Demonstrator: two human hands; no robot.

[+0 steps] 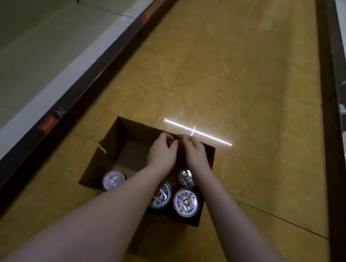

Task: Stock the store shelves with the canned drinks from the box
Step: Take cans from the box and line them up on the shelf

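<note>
Brown cardboard box [117, 145]: matt paperboard where my fingers [167, 141] pinch its rim. Round silver can tops [186, 202], wrist-side of them: bright glossy metal. Ochre floor [229, 83] beyond: smooth, polished, light-streaked.

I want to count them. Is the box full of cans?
Not full. Four can tops show in the box at its near end; bare cardboard floor shows at the far end.
</note>
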